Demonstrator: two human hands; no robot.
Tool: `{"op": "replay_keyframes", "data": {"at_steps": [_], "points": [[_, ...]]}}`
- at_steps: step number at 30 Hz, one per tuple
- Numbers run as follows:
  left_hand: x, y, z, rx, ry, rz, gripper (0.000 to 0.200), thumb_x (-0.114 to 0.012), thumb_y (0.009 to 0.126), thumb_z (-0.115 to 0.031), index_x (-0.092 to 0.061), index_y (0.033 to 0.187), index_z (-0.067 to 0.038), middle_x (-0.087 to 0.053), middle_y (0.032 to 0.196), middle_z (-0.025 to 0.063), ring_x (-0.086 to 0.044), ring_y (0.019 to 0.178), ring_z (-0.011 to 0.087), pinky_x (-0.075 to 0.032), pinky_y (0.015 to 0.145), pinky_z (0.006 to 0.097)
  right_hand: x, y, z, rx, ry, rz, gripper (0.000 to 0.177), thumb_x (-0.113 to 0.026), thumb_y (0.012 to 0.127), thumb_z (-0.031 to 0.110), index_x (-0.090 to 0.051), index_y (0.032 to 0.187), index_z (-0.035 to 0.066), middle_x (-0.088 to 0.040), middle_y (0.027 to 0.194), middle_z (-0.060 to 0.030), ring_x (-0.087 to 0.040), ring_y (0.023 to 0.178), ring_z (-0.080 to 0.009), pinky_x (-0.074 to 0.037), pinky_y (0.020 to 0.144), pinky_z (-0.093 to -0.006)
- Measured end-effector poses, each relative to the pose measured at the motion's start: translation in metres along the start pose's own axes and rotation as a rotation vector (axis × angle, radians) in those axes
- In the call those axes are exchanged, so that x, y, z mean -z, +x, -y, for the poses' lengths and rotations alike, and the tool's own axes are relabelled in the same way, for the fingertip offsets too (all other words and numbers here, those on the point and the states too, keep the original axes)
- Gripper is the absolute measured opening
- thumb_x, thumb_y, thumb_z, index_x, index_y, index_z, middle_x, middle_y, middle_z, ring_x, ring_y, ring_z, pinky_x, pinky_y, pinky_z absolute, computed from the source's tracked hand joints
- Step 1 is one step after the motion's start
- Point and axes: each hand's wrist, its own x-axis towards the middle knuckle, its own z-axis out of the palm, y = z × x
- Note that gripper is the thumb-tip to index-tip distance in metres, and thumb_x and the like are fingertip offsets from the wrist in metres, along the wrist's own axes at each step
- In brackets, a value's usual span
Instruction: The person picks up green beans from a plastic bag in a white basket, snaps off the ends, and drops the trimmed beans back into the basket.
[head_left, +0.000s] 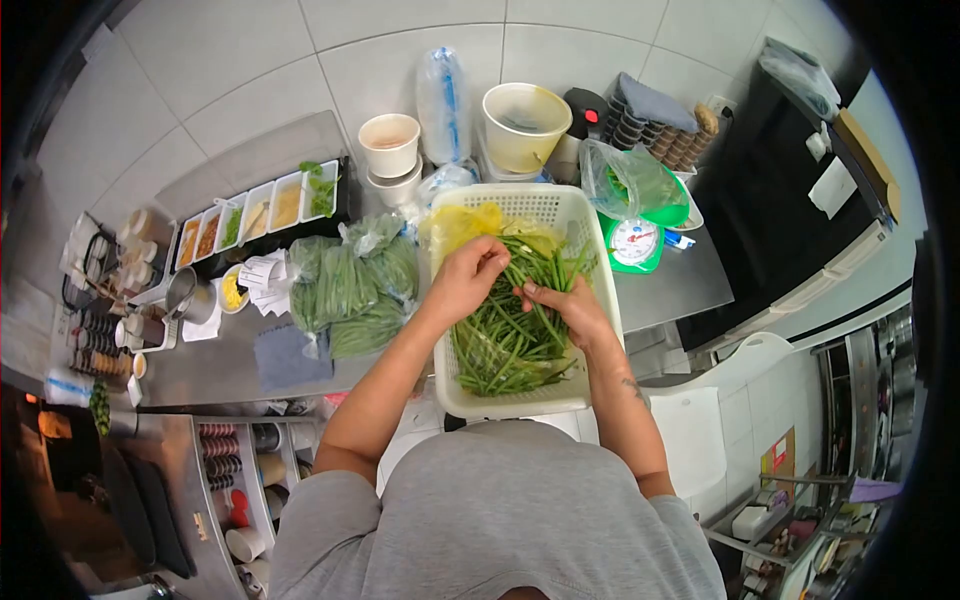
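Steel counter [230, 370], tiled wall [250, 60], left hand [465, 282] and right hand [578, 312] fingers [492, 258] holding green beans [500, 345]

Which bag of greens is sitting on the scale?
The small clear bag right of the basket, atop the green scale; the other bags lie left of it.

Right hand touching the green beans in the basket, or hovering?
Touching. Head view: the right hand lies on the green beans in the white basket, its fingers closed round a few stalks.
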Motion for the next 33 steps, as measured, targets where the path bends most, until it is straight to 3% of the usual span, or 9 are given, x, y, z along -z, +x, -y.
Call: {"op": "replay_keyframes", "data": {"at_steps": [2,5,8,14,17,21,27,30,33], "points": [[0.001,0.002,-0.006,-0.063,0.121,0.027,0.01,-0.057,0.09,-0.011,-0.057,0.091,-0.001,-0.055,0.077,0.0006,-0.049,0.067,0.0071,-0.042,0.059,0.0238,0.0,-0.002,0.004,-0.024,-0.015,0.045,0.018,-0.067,0.082,0.009,-0.062,0.098,0.001,-0.066,0.08,-0.0062,-0.058,0.066,-0.0113,-0.044,0.058,-0.0248],[0.0,0.001,-0.014,0.104,-0.077,0.136,0.009,-0.055,0.092,-0.011,-0.056,0.092,-0.002,-0.054,0.078,-0.0016,-0.046,0.064,0.0069,-0.039,0.057,0.0218,0.006,-0.001,0.003,-0.024,-0.124,0.135,0.022,-0.067,0.083,0.011,-0.06,0.102,0.001,-0.065,0.081,-0.007,-0.058,0.067,-0.0123,-0.044,0.055,-0.0239],[0.004,-0.004,-0.028,0.241,-0.807,0.344,0.009,-0.054,0.092,-0.011,-0.055,0.091,-0.002,-0.053,0.078,-0.0022,-0.045,0.066,0.0059,-0.037,0.057,0.0209,0.015,0.008,0.002,0.035,-0.09,0.149,0.02,-0.066,0.084,0.013,-0.06,0.1,0.002,-0.065,0.081,-0.0066,-0.056,0.064,-0.0121,-0.042,0.052,-0.024],[0.003,-0.004,-0.011,0.034,-0.293,0.153,0.013,-0.054,0.093,-0.013,-0.058,0.099,-0.002,-0.056,0.084,-0.0012,-0.05,0.077,0.0072,-0.043,0.07,0.0222,0.036,0.022,0.012,0.03,0.385,0.163,0.02,-0.063,0.088,0.021,-0.057,0.1,0.006,-0.059,0.084,-0.0058,-0.052,0.063,-0.0105,-0.043,0.054,-0.0239],[-0.004,-0.014,-0.02,0.218,-0.183,0.339,0.017,-0.056,0.092,-0.015,-0.059,0.102,-0.002,-0.057,0.085,-0.0008,-0.051,0.079,0.008,-0.043,0.075,0.0227,0.033,0.025,0.013,0.1,0.415,0.146,0.02,-0.064,0.086,0.018,-0.058,0.098,0.004,-0.061,0.081,-0.0065,-0.054,0.065,-0.0125,-0.043,0.052,-0.0261],[-0.022,-0.017,-0.019,0.215,-0.202,0.256,0.013,-0.062,0.088,-0.014,-0.059,0.093,-0.002,-0.059,0.084,-0.0005,-0.052,0.073,0.0078,-0.044,0.068,0.0248,0.028,0.028,0.01,0.155,0.365,0.088,0.018,-0.064,0.087,0.018,-0.058,0.097,0.003,-0.061,0.082,-0.0066,-0.054,0.064,-0.0125,-0.042,0.052,-0.0258],[-0.035,-0.019,-0.024,-0.214,0.229,-0.104,0.01,-0.061,0.079,-0.002,-0.055,0.086,0.001,-0.054,0.076,0.0105,-0.054,0.067,0.0234,-0.044,0.064,0.0322,0.028,0.031,0.005,0.21,0.365,0.054,0.021,-0.063,0.088,0.016,-0.057,0.102,0.002,-0.062,0.084,-0.0081,-0.057,0.065,-0.0122,-0.045,0.053,-0.0245],[-0.035,-0.014,-0.024,-0.389,0.348,-0.149,0.007,-0.056,0.076,0.003,-0.052,0.079,-0.002,-0.05,0.077,0.0137,-0.052,0.074,0.0334,-0.044,0.065,0.0412,0.024,0.027,0.008,0.209,0.318,0.011,0.019,-0.063,0.088,0.016,-0.058,0.1,0.002,-0.062,0.083,-0.007,-0.056,0.065,-0.0119,-0.044,0.053,-0.0243],[-0.029,-0.011,-0.025,-0.537,0.256,0.105,0.009,-0.055,0.074,0.005,-0.052,0.08,-0.002,-0.049,0.077,0.0136,-0.05,0.073,0.0329,-0.043,0.066,0.0408,0.021,0.027,0.006,0.189,0.258,-0.003,0.016,-0.063,0.087,0.015,-0.059,0.097,0.002,-0.062,0.081,-0.0068,-0.055,0.064,-0.0118,-0.043,0.051,-0.0245]]}}
